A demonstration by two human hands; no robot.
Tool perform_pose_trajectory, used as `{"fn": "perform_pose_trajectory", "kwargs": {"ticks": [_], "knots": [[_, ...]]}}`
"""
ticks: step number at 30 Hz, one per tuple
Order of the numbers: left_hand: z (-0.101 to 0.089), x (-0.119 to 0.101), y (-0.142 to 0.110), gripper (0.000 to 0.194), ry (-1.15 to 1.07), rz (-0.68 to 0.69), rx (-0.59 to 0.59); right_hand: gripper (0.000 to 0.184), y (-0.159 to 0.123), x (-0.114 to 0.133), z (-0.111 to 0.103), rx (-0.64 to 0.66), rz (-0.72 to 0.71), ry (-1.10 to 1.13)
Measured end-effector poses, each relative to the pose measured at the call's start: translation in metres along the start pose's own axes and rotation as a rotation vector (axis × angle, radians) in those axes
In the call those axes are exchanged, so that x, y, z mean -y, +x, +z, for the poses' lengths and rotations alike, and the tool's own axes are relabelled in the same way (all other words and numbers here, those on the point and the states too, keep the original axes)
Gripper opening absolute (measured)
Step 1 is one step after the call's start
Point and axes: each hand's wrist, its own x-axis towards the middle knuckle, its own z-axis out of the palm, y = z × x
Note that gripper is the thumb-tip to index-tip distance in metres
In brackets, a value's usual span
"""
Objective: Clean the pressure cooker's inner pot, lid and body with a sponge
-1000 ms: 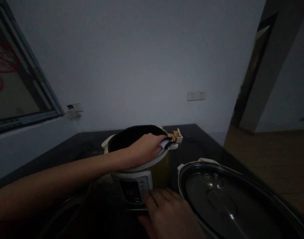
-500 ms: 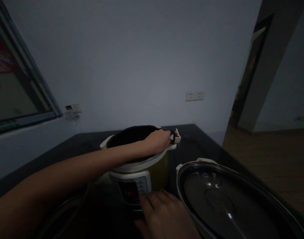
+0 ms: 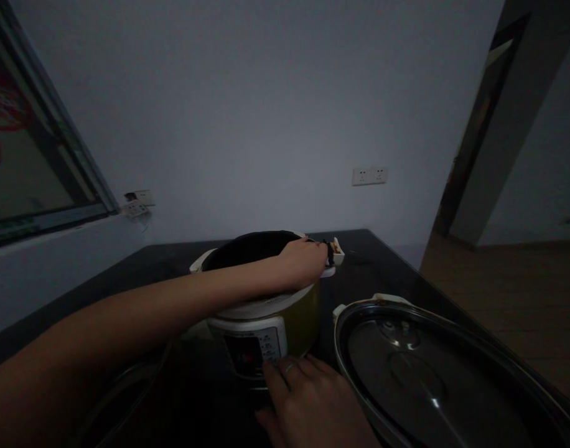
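Note:
An olive-green rice cooker [image 3: 305, 316] with a white rim and a front control panel stands upright on the black table, its lid off and its dark inside facing up. My left arm crosses over its opening. My left hand [image 3: 303, 264], closed, is at the right rim beside the white hinge bracket [image 3: 338, 252]; its fingertips and anything in them are hidden. Low in front, my right hand [image 3: 308, 398] has its fingers stretched out, resting against the cooker's front by the panel [image 3: 259, 348]. A ring is on one finger.
The cooker's detached lid [image 3: 420, 367] lies at the right with its metal underside up. A dark round-rimmed vessel [image 3: 130, 389] is at lower left, partly under my arm. Behind is a wall with sockets [image 3: 369, 176]; the black table [image 3: 373, 264] ends at the right above a wooden floor.
My left hand has shifted slightly along the right rim, and the white bit seen by its fingers is now hidden. My right hand stays at the cooker's front. The view has moved slightly.

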Motion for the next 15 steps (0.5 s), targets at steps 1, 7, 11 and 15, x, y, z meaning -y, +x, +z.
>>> {"fn": "perform_pose_trajectory", "kwargs": {"ticks": [1, 7, 11, 15], "knots": [[0.001, 0.004, 0.006, 0.028, -0.010, -0.025, 0.007, 0.043, 0.000, -0.001, 0.002, -0.019, -0.017, -0.005], [0.011, 0.043, 0.044, 0.031, -0.112, -0.024, 0.124, 0.047, 0.001, -0.007, 0.007, -0.056, -0.039, -0.061], [0.018, 0.078, 0.058, 0.037, -0.172, 0.029, 0.137, 0.051, 0.005, -0.007, 0.012, -0.020, -0.039, -0.052], [0.027, 0.114, 0.060, 0.042, -0.199, -0.011, 0.126, 0.058, 0.011, -0.004, 0.041, -0.028, 0.054, -0.055]]}}
